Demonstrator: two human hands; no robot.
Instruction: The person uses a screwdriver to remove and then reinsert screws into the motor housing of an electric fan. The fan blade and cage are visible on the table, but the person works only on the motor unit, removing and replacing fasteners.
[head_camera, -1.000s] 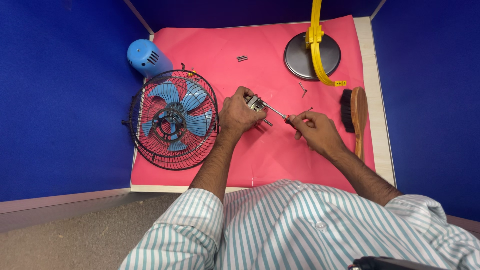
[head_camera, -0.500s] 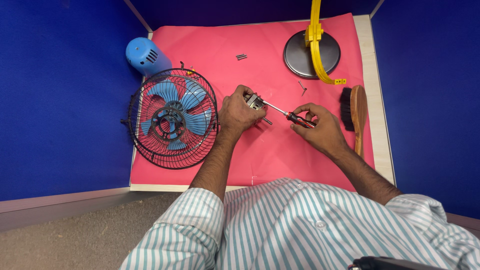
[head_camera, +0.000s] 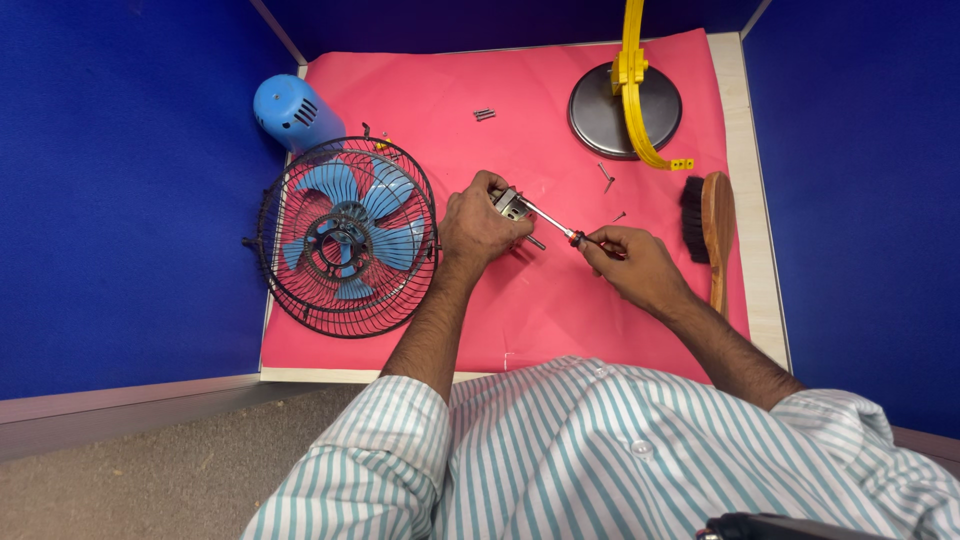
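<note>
While the left hand (head_camera: 480, 225) fingers grip a small metal motor (head_camera: 512, 205) at frame centre, the right hand (head_camera: 630, 262) fingers clasp a screwdriver (head_camera: 555, 224) touching it, beside the fan cage (head_camera: 345, 235).

Blue partition walls (head_camera: 120, 200); pink-covered table (head_camera: 420, 80).

The left hand (head_camera: 480, 228) closes around a small metal motor part (head_camera: 512, 205) over the pink sheet (head_camera: 420, 90) on the table. The right hand (head_camera: 630, 262) has its grip on a screwdriver (head_camera: 556, 226), whose tip meets the part. Left of them lies a black wire fan cage with blue blades (head_camera: 345, 235), a blue motor cover (head_camera: 288, 110) beyond it. Far right stand a round dark base (head_camera: 600, 115) with a yellow bracket (head_camera: 640, 90), and a wooden brush (head_camera: 712, 225).
</note>
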